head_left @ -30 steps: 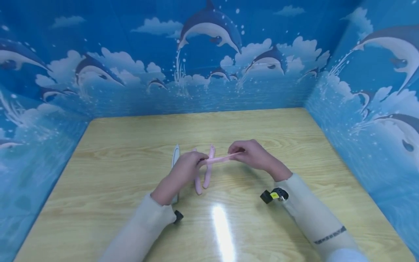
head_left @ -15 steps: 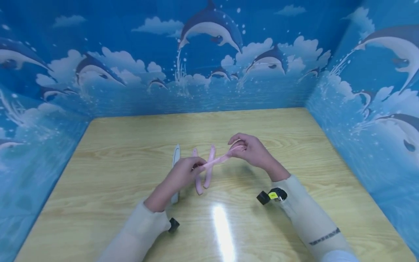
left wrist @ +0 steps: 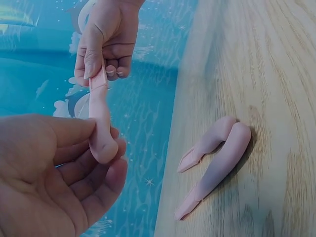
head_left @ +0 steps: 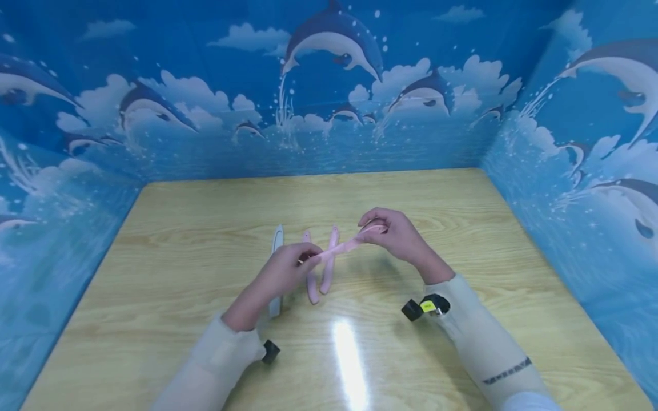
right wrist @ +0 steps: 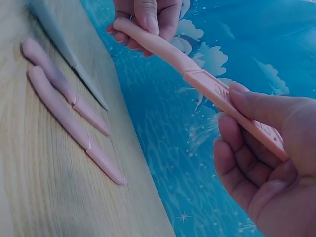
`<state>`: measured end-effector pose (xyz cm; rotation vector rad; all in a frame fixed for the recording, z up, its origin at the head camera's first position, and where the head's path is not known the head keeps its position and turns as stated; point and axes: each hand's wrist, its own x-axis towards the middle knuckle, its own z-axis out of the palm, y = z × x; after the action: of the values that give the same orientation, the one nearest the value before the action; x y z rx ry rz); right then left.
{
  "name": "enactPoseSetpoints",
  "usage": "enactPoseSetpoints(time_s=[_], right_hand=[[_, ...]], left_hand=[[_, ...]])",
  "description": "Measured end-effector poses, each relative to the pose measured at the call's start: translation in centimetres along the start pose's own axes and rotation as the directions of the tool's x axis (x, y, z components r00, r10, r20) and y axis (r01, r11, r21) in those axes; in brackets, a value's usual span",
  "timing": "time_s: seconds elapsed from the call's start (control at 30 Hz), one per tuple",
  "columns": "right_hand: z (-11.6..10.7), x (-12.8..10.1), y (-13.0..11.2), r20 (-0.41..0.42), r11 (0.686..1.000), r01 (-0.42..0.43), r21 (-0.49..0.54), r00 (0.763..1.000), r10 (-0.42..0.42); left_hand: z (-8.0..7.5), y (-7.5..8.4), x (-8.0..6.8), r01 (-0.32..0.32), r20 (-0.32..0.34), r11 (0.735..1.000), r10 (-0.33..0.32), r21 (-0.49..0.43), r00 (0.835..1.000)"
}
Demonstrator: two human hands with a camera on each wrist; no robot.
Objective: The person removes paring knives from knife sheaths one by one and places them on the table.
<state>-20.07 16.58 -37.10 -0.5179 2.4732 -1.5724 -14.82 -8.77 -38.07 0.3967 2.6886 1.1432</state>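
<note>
Both the right hand [right wrist: 266, 163] and left hand [right wrist: 145, 19] pinch a pink razor [right wrist: 197, 81] above two others [right wrist: 69, 106].

In the head view the left hand [head_left: 285, 271] covers part of the white tool [head_left: 276, 268] lying on the table [head_left: 462, 228] and one end of the held pink tool [head_left: 341, 248]. The right hand [head_left: 393, 234] hides its other end. Raised marks on the pink tool's narrow half are too blurred to read in the right wrist view.

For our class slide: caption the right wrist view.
Both hands pinch a pink razor above two more pink razors on the table.
</note>
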Motion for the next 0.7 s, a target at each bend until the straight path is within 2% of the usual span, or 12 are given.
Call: enactPoseSetpoints(time_s=[0.2,0.37,0.5,0.63,0.7], right_hand=[[0.1,-0.1,0.0,-0.005,1.000,-0.013,0.015,1.000,0.014],[0.3,-0.5,0.4,0.037,0.999,-0.052,0.006,0.998,0.051],[0.8,-0.8,0.6,0.065,0.999,-0.043,-0.016,0.997,0.044],[1.2,-1.1,0.9,0.092,0.999,-0.027,-0.027,0.995,0.029],[1.3,-1.1,1.0,0.096,0.999,-0.022,-0.035,0.995,0.025]], left_hand=[[-0.3,-0.3,0.0,-0.018,-0.003,0.999,0.018,-0.037,1.000],[-0.8,-0.4,0.1,-0.010,-0.060,0.995,0.004,-0.101,0.998],[-1.2,-0.3,0.3,0.035,-0.118,0.981,-0.059,-0.191,0.991],[-1.5,-0.2,0.4,0.068,-0.156,0.955,-0.117,-0.290,0.981],[-1.6,-0.2,0.5,0.066,-0.166,0.947,-0.123,-0.314,0.978]])
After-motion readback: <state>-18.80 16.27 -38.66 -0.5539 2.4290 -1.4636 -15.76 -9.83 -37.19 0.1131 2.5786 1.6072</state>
